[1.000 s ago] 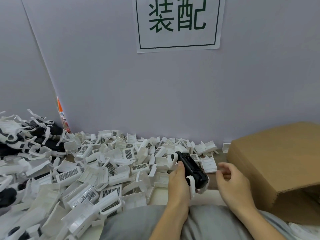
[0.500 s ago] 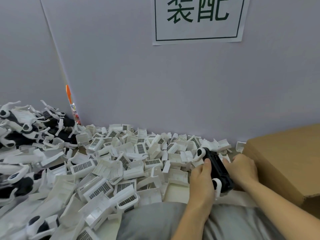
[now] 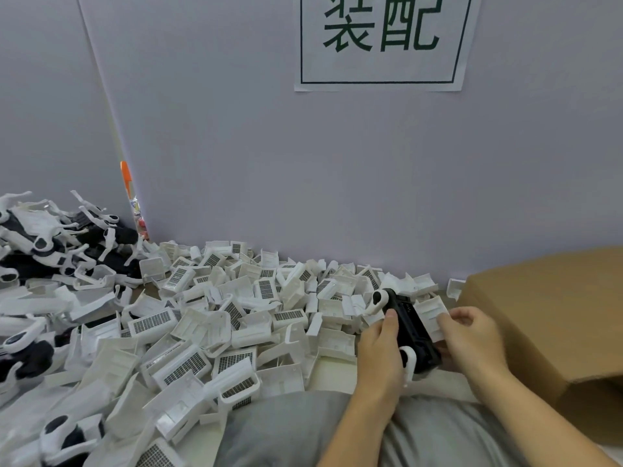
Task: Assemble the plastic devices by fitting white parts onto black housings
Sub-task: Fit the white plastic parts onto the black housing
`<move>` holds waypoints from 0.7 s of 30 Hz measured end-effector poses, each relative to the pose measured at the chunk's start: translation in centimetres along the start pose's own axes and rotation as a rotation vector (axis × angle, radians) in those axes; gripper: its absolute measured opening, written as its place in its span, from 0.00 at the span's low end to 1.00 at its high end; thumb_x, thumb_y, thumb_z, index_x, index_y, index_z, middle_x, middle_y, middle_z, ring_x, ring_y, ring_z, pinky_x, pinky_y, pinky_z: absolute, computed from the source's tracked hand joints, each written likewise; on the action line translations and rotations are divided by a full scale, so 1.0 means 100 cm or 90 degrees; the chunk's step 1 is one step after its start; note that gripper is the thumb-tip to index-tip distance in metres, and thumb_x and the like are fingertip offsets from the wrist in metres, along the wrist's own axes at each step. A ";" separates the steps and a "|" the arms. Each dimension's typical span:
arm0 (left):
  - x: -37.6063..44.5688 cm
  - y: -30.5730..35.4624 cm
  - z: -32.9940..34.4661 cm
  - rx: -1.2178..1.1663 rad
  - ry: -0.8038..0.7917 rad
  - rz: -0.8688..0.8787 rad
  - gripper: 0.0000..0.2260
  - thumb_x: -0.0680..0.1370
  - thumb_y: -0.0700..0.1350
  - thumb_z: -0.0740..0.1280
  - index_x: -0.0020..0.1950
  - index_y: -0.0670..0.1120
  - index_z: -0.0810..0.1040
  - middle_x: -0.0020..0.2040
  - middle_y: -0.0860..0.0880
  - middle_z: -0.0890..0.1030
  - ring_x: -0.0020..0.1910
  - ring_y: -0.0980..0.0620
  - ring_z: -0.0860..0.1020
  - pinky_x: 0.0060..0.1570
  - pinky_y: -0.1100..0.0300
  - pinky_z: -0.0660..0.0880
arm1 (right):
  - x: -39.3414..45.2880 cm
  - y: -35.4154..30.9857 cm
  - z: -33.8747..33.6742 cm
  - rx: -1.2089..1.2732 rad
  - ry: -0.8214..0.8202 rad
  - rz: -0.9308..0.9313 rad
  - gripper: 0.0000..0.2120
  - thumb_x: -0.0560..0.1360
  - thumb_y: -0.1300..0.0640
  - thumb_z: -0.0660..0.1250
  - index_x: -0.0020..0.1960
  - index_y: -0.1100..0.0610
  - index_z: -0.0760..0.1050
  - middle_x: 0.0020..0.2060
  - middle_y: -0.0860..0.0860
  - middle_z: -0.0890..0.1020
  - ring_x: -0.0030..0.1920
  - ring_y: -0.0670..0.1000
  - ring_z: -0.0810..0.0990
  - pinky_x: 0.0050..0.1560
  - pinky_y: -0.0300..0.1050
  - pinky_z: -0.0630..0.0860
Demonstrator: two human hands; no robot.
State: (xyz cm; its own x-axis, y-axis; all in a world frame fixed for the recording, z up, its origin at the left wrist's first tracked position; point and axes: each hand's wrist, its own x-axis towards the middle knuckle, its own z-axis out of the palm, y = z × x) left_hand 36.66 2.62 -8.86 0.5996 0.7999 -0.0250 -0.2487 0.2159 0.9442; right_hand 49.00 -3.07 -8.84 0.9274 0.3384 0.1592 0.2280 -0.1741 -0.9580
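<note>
A wall sign [image 3: 381,42] reads "装配" in green. White parts [image 3: 209,318], too many to count, cover the surface. One cardboard box [image 3: 553,318] sits right. The left hand [image 3: 382,352] grips one black housing [image 3: 413,332]; the right hand [image 3: 472,338] pinches one white part [image 3: 431,315] against it.

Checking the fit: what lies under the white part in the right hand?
The black housing, which the left hand grips. The right hand covers the white part at its near edge.
</note>
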 end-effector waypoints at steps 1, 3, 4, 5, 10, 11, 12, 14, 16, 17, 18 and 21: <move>0.000 -0.001 0.000 0.000 -0.004 0.006 0.17 0.84 0.50 0.61 0.38 0.51 0.80 0.46 0.44 0.84 0.49 0.44 0.81 0.58 0.43 0.76 | -0.006 -0.001 -0.003 0.060 -0.021 0.020 0.03 0.75 0.64 0.65 0.47 0.57 0.76 0.36 0.55 0.82 0.25 0.50 0.82 0.24 0.44 0.76; -0.001 0.000 -0.001 0.012 -0.004 0.015 0.18 0.84 0.50 0.61 0.36 0.51 0.79 0.41 0.47 0.83 0.44 0.48 0.80 0.48 0.54 0.78 | -0.016 -0.001 -0.008 0.106 -0.043 0.016 0.04 0.76 0.65 0.66 0.47 0.58 0.76 0.37 0.57 0.82 0.25 0.49 0.82 0.23 0.40 0.75; -0.002 0.001 -0.002 0.018 -0.004 0.019 0.18 0.84 0.50 0.61 0.36 0.50 0.79 0.39 0.49 0.82 0.41 0.50 0.79 0.43 0.59 0.76 | -0.021 -0.001 -0.010 0.112 -0.045 0.001 0.03 0.76 0.65 0.66 0.47 0.58 0.76 0.37 0.57 0.82 0.27 0.51 0.83 0.24 0.40 0.76; -0.002 0.001 -0.002 0.020 -0.011 0.022 0.18 0.84 0.50 0.61 0.36 0.49 0.79 0.37 0.49 0.81 0.39 0.52 0.79 0.39 0.62 0.75 | -0.027 0.000 -0.012 0.118 -0.049 -0.016 0.03 0.76 0.65 0.67 0.47 0.58 0.75 0.37 0.57 0.82 0.29 0.52 0.82 0.26 0.41 0.77; -0.003 0.002 -0.001 0.036 -0.034 0.032 0.18 0.85 0.49 0.59 0.39 0.46 0.81 0.34 0.50 0.83 0.34 0.56 0.80 0.34 0.66 0.75 | -0.042 0.001 -0.013 0.192 -0.125 -0.080 0.06 0.76 0.66 0.69 0.48 0.60 0.72 0.35 0.58 0.79 0.34 0.54 0.76 0.33 0.48 0.76; -0.003 0.002 -0.001 0.045 -0.036 0.038 0.18 0.85 0.49 0.59 0.40 0.45 0.81 0.34 0.50 0.82 0.34 0.56 0.80 0.34 0.66 0.75 | -0.042 0.002 -0.014 0.216 -0.143 -0.080 0.06 0.76 0.65 0.69 0.48 0.60 0.72 0.35 0.57 0.79 0.35 0.54 0.76 0.34 0.49 0.74; -0.002 0.001 -0.001 0.052 -0.038 0.044 0.18 0.85 0.49 0.59 0.40 0.45 0.81 0.35 0.50 0.82 0.35 0.55 0.79 0.35 0.66 0.74 | -0.042 0.003 -0.015 0.241 -0.163 -0.073 0.05 0.77 0.64 0.69 0.48 0.60 0.73 0.36 0.55 0.79 0.34 0.54 0.75 0.35 0.48 0.73; -0.002 0.000 -0.002 0.055 -0.044 0.050 0.18 0.85 0.50 0.58 0.42 0.45 0.81 0.38 0.48 0.82 0.38 0.54 0.79 0.38 0.64 0.75 | -0.041 0.006 -0.017 0.281 -0.186 -0.049 0.03 0.77 0.62 0.69 0.48 0.59 0.75 0.37 0.52 0.80 0.35 0.53 0.75 0.35 0.47 0.71; -0.002 -0.001 -0.002 0.060 -0.054 0.048 0.18 0.85 0.50 0.58 0.46 0.43 0.83 0.42 0.46 0.86 0.41 0.52 0.82 0.41 0.62 0.77 | -0.039 0.009 -0.018 0.295 -0.182 -0.029 0.04 0.77 0.62 0.69 0.51 0.58 0.78 0.41 0.53 0.82 0.39 0.52 0.78 0.37 0.47 0.72; -0.001 -0.001 -0.002 0.061 -0.054 0.048 0.18 0.85 0.49 0.58 0.49 0.43 0.84 0.43 0.46 0.86 0.41 0.53 0.84 0.40 0.63 0.78 | -0.038 0.010 -0.018 0.301 -0.187 -0.024 0.06 0.77 0.61 0.69 0.53 0.58 0.79 0.44 0.54 0.84 0.42 0.53 0.79 0.38 0.48 0.73; -0.001 -0.002 -0.002 0.063 -0.053 0.050 0.17 0.85 0.49 0.58 0.50 0.43 0.84 0.43 0.46 0.87 0.41 0.54 0.84 0.38 0.64 0.77 | -0.038 0.011 -0.018 0.305 -0.195 -0.026 0.07 0.77 0.61 0.69 0.55 0.57 0.80 0.47 0.55 0.84 0.44 0.53 0.80 0.39 0.48 0.73; -0.003 -0.002 -0.001 0.071 -0.053 0.058 0.17 0.85 0.50 0.58 0.48 0.46 0.85 0.43 0.47 0.87 0.40 0.54 0.84 0.39 0.63 0.78 | -0.039 0.010 -0.017 0.269 -0.210 -0.061 0.08 0.77 0.57 0.70 0.55 0.51 0.82 0.49 0.49 0.86 0.48 0.49 0.82 0.41 0.45 0.75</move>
State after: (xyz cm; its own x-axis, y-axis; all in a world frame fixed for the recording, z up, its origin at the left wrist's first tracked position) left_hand 36.48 2.43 -9.05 0.6411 0.7627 0.0852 -0.2213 0.0775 0.9721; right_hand 46.14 -6.18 -10.05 0.7505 0.6186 0.2326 0.1049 0.2360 -0.9661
